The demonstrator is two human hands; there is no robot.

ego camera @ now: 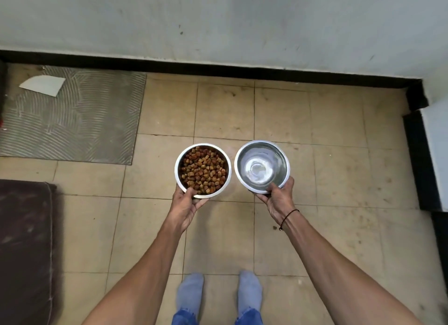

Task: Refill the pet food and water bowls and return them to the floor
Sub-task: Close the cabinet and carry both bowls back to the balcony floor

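Person stands w/ both arms stretched fwd, one steel bowl in each hand, both held above the tiled floor (pixel 278 111). Left hand (pixel 186 204) grips the food bowl (pixel 203 171) at its near rim: thumb hooked over the rim & inside, touching the kibble (pixel 203 170), fingers curled underneath. Bowl is approx level, filled w/ brown kibble chunks across most of the bottom. Right hand (pixel 278 198) grips the water bowl (pixel 261 167) at its near-right rim, thumb over the edge into the bowl, other fingers wrapped under & around the outside. Water bowl shows clear water, shiny bottom visible thru it; bowl looks level or nearly so. The two bowls sit side by side, rims just apart, food on the left, water on the right. Thin black cord bracelet (pixel 289 215) on the right wrist. Below the arms, two feet in light blue socks (pixel 191 293) & blue jeans cuffs, standing on the tiles. Grey patterned mat (pixel 80 121) lies on the floor far left near the wall, w/ a white paper scrap (pixel 42 84) on its far corner. Dark brown cushion or mat (pixel 24 239) at the left edge, closer in. Pale wall (pixel 218 21) w/ black skirting (pixel 218 68) runs across the top; a corner juts in at right.
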